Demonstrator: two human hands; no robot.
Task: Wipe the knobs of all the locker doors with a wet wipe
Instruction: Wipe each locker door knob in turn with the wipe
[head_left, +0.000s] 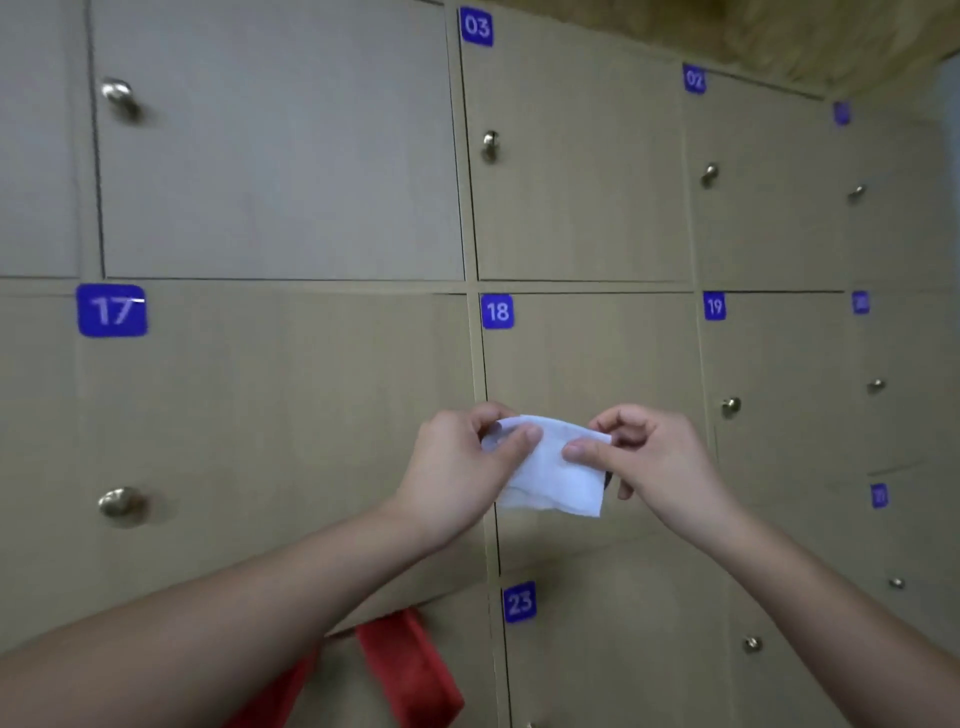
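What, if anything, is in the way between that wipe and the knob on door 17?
Nothing visible. Both the left hand and right hand pinch the wet wipe in front of door 18. Between it and the knob on door 17 lies only bare door surface.

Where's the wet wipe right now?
In the head view, the wet wipe is stretched between the left hand and right hand, held in front of locker door 18, lower centre.
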